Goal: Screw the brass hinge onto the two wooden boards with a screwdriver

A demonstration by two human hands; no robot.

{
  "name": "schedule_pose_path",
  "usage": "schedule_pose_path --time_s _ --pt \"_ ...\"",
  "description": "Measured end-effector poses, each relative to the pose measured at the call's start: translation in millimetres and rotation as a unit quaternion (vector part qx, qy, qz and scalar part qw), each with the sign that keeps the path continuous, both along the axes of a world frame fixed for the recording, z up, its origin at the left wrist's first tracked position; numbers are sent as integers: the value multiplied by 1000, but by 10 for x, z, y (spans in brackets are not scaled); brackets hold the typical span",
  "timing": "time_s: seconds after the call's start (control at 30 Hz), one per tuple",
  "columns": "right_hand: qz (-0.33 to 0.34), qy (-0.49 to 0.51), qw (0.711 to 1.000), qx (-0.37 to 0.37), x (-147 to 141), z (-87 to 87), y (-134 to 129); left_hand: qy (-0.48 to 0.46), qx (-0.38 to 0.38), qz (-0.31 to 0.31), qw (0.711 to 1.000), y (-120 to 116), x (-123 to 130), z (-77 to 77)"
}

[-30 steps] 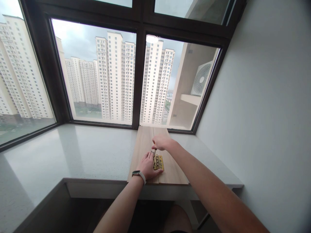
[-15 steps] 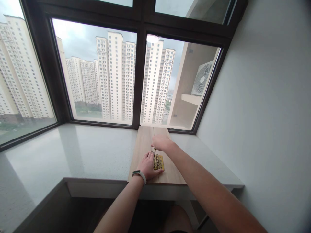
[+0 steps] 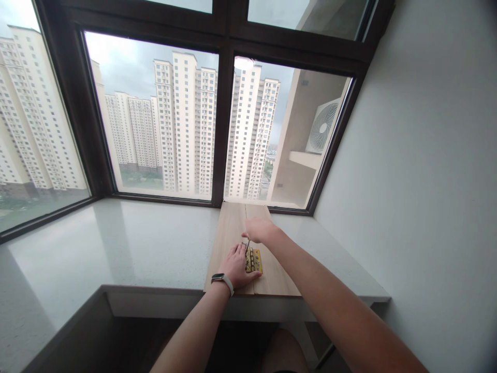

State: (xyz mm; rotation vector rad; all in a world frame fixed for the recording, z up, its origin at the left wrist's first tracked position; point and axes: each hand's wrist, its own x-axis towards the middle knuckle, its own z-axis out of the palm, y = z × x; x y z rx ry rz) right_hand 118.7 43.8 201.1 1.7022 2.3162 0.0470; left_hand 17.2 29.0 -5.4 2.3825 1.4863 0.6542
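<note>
A gold-coloured hinge lies on the pale wooden boards. My left hand presses on its left side, with the thumb along its lower edge and the fingertips near its upper left part. Above the hinge, my right hand is closed around the top of a thin tool, which looks like a screwdriver. The tool points down at the left leaf of the hinge, beside my left fingertips. Its tip is too small to make out.
The boards lie across a white speckled countertop with a front edge near me. Dark-framed windows stand behind it, and a white wall rises on the right.
My right hand has shifted very slightly to the right, and the tool leans a little more. My left hand and the hinge have stayed in place.
</note>
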Motion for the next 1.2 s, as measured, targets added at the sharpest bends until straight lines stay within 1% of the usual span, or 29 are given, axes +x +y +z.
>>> schedule_pose_path --time_s 0.07,0.23,0.43,0.67,0.77,0.87,0.97,1.2 --pt "-14 -2 1000 6 -8 -14 14 -2 -3 -1 1000 -1 -1 4" --pt "-10 -26 1000 11 8 -56 72 0 -3 2 1000 -4 -3 0" --pt "21 -20 999 38 24 -93 86 -4 -1 3 1000 -12 5 10" --pt "40 -13 998 38 47 -47 62 0 3 -2 1000 -13 1 21" --pt "48 -3 999 25 68 -37 67 3 5 -3 1000 -9 -4 18" --pt "40 23 999 6 72 -45 68 3 2 0 1000 -7 -5 15" --pt "15 35 999 15 52 -47 57 4 0 0 1000 -6 -4 15" --pt "20 -6 999 25 7 -32 46 6 0 3 1000 1 -3 3"
